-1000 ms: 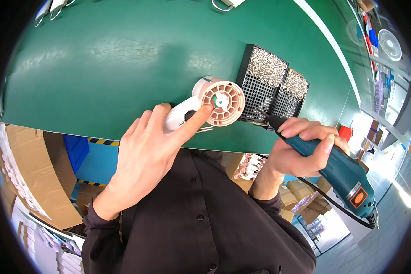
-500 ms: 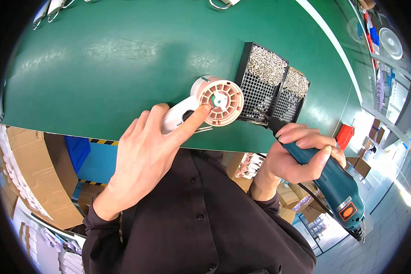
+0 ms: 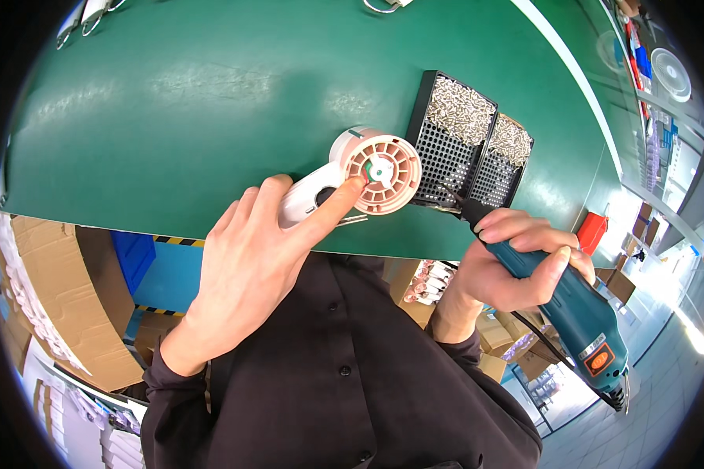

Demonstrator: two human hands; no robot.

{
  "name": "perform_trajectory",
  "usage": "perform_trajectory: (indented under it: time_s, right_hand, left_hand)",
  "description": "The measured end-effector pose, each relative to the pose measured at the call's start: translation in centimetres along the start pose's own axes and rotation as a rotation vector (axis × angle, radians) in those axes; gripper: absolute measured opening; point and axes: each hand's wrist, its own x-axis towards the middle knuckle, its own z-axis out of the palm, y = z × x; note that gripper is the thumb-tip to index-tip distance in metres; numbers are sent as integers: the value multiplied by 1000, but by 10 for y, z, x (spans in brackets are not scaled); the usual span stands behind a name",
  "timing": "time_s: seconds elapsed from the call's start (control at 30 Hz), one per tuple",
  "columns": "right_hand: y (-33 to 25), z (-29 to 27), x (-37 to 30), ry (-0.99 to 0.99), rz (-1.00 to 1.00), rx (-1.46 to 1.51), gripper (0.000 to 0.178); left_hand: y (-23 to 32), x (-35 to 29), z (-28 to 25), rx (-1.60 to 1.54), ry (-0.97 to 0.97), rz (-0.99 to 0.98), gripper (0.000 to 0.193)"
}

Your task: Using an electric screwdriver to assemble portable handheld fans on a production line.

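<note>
Desk: green desk, part at its near edge.
Left hand: fingers pinning white-and-pink round part.
Right hand: wrapped around teal electric screwdriver.
Risk: bit could skid into screw trays.

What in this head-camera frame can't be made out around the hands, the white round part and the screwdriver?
- Head view: the white housing is mostly covered by the left hand.
- The electric screwdriver has its middle wrapped by the right hand; its bit tip is too small to make out against the black screw trays.
- Its cord runs off the lower edge.
- Shelf items at the right rim are bent and blurred by the fisheye.
</note>
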Motion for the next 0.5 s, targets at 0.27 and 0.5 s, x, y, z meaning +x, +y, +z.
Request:
perform_trajectory:
  time_s: [0.27, 0.5]
  right_hand:
    - [4, 9, 9, -6, 32, -28, 16]
    - [-11, 9, 8, -32, -48, 89, 19]
  left_hand:
    - [-1, -1, 0, -9, 5, 5, 64]
    - [-4, -3, 1, 2, 33, 50, 68]
